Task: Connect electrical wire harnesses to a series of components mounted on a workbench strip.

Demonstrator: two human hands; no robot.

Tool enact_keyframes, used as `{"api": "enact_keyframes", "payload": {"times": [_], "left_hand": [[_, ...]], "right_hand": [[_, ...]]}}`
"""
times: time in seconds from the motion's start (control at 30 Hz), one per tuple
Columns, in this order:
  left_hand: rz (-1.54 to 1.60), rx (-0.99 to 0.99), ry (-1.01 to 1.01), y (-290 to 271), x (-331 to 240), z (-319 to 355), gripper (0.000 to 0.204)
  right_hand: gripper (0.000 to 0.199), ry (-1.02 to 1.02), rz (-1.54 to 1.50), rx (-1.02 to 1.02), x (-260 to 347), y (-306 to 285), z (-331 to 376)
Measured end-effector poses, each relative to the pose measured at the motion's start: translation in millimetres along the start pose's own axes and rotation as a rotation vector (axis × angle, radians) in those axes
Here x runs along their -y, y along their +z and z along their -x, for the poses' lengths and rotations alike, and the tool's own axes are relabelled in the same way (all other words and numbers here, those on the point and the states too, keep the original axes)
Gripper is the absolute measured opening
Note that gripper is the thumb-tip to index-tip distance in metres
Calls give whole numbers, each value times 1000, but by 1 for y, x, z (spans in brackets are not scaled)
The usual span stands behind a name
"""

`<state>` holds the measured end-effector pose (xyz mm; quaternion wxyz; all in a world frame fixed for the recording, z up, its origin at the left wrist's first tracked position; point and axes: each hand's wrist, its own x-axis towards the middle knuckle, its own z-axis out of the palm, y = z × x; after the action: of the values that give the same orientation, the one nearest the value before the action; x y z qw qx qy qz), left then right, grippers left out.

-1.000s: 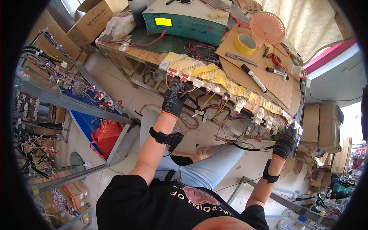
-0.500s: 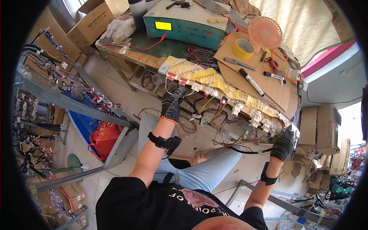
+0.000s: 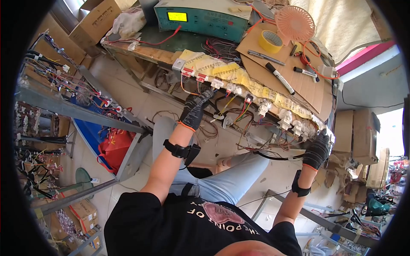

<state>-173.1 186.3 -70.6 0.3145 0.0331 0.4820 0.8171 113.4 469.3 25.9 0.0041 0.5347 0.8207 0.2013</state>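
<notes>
A long strip of plug connectors runs along the bench's front edge, backed by a yellow taped label strip. My left hand, in a dark grey glove, has its fingers drawn together just under a white connector. Whatever sits between those fingertips is hidden. Two red connectors lie left of it, with thin wires hanging down. My right hand, gloved alike, is closed at the strip's right end, beside white connectors; its grip is hidden. A wire harness dangles below between both hands.
A teal tester with a lit yellow screen stands at the back. Cardboard carries markers, yellow tape and a pink fan. Metal racks with hanging harnesses rise at left; cartons stand at right.
My left hand has moved right along the strip, from the red connectors to the white one. The right hand stays at the strip's right end. The view has shifted slightly.
</notes>
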Motion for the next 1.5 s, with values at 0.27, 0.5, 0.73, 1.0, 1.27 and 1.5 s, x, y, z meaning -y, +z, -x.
{"api": "enact_keyframes", "payload": {"times": [0.27,0.5,0.73,1.0,1.27,1.5], "left_hand": [[41,-40,92,-9,23,-16,23],[-18,-74,160,0,19,-14,22],[-71,-89,104,-3,21,-18,27],[128,-4,-46,-6,21,-23,22],[22,-45,126,1,24,-20,23],[-452,45,373,-10,32,-22,23]], "right_hand": [[54,43,-33,120,7,-26,7],[53,55,-32,107,6,-21,5],[53,44,-42,84,5,-20,6],[53,41,-65,95,8,-28,8],[91,-13,-91,-30,-1,-6,5],[90,20,-119,16,-1,-6,5]]}}
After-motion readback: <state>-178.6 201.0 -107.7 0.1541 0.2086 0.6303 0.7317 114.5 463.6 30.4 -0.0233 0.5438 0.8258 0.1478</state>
